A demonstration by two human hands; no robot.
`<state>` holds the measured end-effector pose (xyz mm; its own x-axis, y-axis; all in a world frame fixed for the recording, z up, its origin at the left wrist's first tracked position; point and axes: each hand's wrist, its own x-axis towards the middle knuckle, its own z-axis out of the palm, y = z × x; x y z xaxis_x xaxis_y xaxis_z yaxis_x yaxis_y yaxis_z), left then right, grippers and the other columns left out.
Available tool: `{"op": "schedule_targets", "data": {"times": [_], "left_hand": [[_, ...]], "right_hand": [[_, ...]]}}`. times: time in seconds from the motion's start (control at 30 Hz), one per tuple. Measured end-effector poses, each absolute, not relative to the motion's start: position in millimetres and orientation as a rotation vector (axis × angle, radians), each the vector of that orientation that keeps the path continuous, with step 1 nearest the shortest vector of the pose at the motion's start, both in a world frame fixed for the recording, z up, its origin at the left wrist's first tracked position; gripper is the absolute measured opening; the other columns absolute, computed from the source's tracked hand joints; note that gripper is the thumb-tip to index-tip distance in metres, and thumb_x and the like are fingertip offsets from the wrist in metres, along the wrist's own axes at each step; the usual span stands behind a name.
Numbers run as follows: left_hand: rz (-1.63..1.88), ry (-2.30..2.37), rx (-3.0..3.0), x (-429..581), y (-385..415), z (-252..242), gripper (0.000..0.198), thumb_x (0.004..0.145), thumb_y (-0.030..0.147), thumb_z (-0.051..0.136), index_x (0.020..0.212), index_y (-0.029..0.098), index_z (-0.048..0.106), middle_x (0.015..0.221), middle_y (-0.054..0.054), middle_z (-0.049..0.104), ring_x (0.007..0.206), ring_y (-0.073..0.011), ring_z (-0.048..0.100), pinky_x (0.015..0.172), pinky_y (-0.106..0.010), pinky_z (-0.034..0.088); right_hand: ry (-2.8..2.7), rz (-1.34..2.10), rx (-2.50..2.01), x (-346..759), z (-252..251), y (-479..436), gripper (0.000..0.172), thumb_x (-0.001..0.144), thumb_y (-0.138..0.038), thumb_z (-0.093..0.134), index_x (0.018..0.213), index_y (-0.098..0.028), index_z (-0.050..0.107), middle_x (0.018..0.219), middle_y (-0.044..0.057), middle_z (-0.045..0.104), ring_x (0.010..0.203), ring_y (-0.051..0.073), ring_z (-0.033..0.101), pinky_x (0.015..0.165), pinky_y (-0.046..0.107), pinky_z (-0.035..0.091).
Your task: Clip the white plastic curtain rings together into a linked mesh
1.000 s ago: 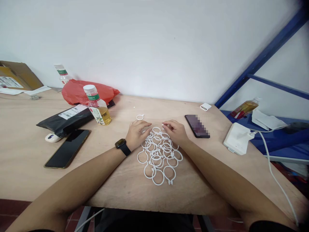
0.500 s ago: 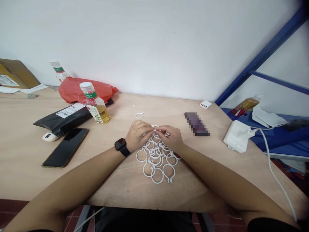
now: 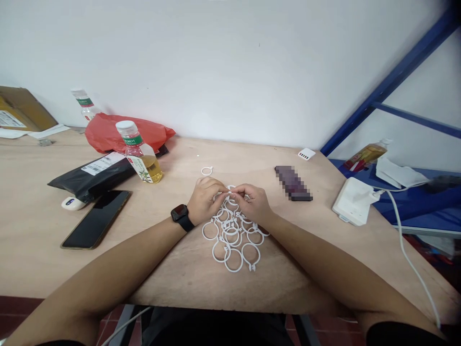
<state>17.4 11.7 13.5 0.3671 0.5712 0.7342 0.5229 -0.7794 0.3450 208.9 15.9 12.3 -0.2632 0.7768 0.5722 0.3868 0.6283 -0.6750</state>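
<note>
A pile of several white plastic rings [image 3: 233,236] lies on the wooden table [image 3: 173,269] in front of me. My left hand [image 3: 206,199], with a black watch on the wrist, and my right hand [image 3: 252,203] meet over the far end of the pile. Both hands have their fingers pinched together on one white ring at the top of the pile. A single loose white ring [image 3: 206,170] lies apart, just beyond my left hand.
A bottle of yellow drink [image 3: 139,154], a black parcel [image 3: 90,176], a red bag [image 3: 122,132], a white mouse [image 3: 70,203] and a black phone [image 3: 95,219] lie to the left. A dark phone [image 3: 293,183] and a white charger box [image 3: 354,201] with cable lie right.
My two hands came together from the sides of the pile and pinched a ring at its far end. The view shifted slightly.
</note>
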Motion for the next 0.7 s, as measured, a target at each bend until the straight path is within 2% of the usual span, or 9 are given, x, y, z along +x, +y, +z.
{"op": "schedule_targets", "data": {"times": [0.27,0.43,0.6,0.7], "left_hand": [[1.536,1.312,2.364,14,16,10,0.013,0.092,0.028,0.059,0.090,0.020,0.069,0.084,-0.003,0.071,0.082,-0.0170,0.061,0.084,-0.036,0.041],[1.598,1.473,1.825,8,32,-1,0.016,0.087,0.031,0.061,0.090,0.017,0.070,0.071,-0.001,0.069,0.063,-0.0133,0.058,0.068,-0.028,0.045],[1.460,1.471,1.604,7,40,-8,0.028,0.085,0.031,0.061,0.106,0.014,0.069,0.082,-0.004,0.074,0.067,-0.0137,0.063,0.069,-0.027,0.048],[1.428,1.467,1.634,8,38,-8,0.027,0.084,0.033,0.061,0.103,0.015,0.071,0.081,-0.003,0.073,0.067,-0.0134,0.062,0.067,-0.026,0.048]], "right_hand": [[-1.807,0.442,-0.982,217,10,27,0.011,0.086,-0.027,0.065,0.088,-0.021,0.074,0.080,0.002,0.073,0.065,0.014,0.065,0.064,0.026,0.052],[-1.915,0.404,-1.089,228,0,46,0.011,0.083,-0.021,0.063,0.089,-0.020,0.073,0.078,0.002,0.070,0.062,0.013,0.060,0.062,0.027,0.049],[-2.214,0.396,-1.025,228,-4,52,0.021,0.083,-0.012,0.058,0.096,-0.021,0.073,0.092,0.005,0.072,0.083,0.018,0.064,0.076,0.031,0.049],[-2.332,0.376,-0.993,228,-4,53,0.028,0.079,-0.007,0.055,0.097,-0.020,0.072,0.094,0.005,0.072,0.090,0.020,0.064,0.085,0.034,0.046]]}}
